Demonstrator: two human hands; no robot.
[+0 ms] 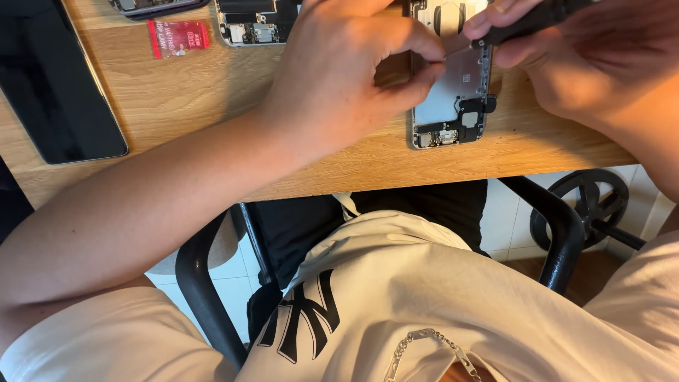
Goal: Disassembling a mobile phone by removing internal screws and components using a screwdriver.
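Wooden tabletop (pixel 212 92): the left hand (pixel 339 78) pinches the opened phone chassis (pixel 453 99) steady; the right hand (pixel 566 64) grips a screwdriver (pixel 527 21), best kept upright.

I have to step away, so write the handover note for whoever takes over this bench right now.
Left hand: fingertips pinched at the left edge of the opened phone housing, steadying it on the wooden desk.
Right hand: grips a dark screwdriver, tip down on the housing's upper part.
Nearby: second opened phone, red packet, dark screen panel.
Done: housing open, internals exposed. Left: cannot tell which screws remain.
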